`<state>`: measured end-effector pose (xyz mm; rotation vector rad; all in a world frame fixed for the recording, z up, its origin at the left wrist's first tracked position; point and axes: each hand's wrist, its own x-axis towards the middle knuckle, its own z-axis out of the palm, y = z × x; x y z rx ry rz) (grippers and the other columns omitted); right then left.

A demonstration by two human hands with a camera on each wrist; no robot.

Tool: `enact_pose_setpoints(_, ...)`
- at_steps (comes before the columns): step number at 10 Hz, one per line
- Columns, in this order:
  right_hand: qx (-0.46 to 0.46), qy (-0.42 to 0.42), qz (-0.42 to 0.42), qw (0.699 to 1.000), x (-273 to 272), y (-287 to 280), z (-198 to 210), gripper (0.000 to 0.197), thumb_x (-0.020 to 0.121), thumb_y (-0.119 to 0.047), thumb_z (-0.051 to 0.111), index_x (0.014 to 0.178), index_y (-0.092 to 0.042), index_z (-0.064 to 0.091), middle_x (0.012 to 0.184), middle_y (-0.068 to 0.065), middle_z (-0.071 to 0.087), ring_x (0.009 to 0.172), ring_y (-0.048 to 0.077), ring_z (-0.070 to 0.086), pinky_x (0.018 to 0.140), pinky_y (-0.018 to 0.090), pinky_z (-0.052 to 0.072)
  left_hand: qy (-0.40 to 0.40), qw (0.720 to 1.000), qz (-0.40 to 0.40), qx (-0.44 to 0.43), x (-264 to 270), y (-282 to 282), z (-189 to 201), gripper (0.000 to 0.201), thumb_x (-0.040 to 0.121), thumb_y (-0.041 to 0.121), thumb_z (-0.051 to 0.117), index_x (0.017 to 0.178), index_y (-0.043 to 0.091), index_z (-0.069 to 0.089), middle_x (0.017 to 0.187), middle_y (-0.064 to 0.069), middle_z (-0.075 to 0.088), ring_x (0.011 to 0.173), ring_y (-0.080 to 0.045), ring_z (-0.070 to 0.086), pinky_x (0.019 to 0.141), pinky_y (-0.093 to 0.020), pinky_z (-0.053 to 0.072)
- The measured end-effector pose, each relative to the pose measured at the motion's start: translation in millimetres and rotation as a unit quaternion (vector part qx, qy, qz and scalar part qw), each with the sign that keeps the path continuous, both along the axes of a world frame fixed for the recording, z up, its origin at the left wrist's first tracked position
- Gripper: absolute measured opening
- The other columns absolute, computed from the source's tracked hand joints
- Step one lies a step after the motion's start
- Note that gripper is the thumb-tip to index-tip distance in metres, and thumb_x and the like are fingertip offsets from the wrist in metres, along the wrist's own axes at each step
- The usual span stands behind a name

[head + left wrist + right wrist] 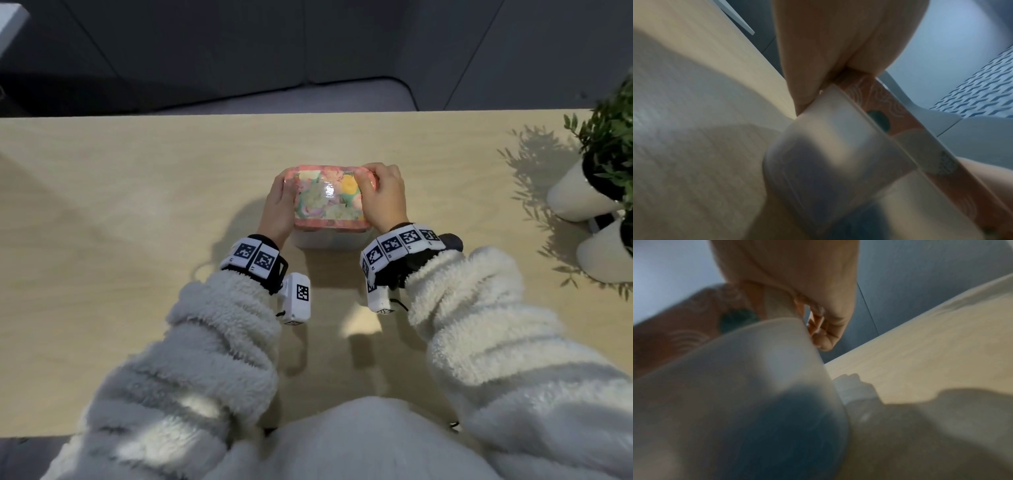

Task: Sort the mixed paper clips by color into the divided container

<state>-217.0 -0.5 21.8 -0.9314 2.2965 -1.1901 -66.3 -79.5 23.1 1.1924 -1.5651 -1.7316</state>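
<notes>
A frosted white container [329,240] with a pink floral lid [327,197] stands in the middle of the wooden table [137,205]. My left hand [279,204] grips the lid's left end, its fingers curled over the edge. At the right end my right hand [382,195] grips the lid, fingers bent over the far right corner. In the left wrist view a fingertip [803,97] presses where the lid [885,104] meets the container body [828,154]. The right wrist view shows fingers [824,337] hooked on the lid [684,324] above the blurred container [735,402]. No paper clips are visible.
Two white pots [579,195] with green plants stand at the table's right edge. A grey seat [291,99] lies beyond the far edge. Bare tabletop stretches to the left of the container and in front of it.
</notes>
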Motion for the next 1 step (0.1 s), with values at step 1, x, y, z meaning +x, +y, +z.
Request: enact_pose_setpoints(1,0.009,0.003,0.008,1.000,-2.7,-5.2,0.5,0.031,0.096,-0.029,0.042,0.106,-0.007,0.062,0.112,0.016,0.053,0.109,0.030,0.049,0.085,0.026,0.034,-0.006,1.000,0.010,0.000,-1.3,-3.6,-0.3,0.034,0.100,0.022,0.027,0.131,0.016,0.041,0.131,-0.012,0.052,0.116,-0.024,0.056,0.079,-0.024,0.055)
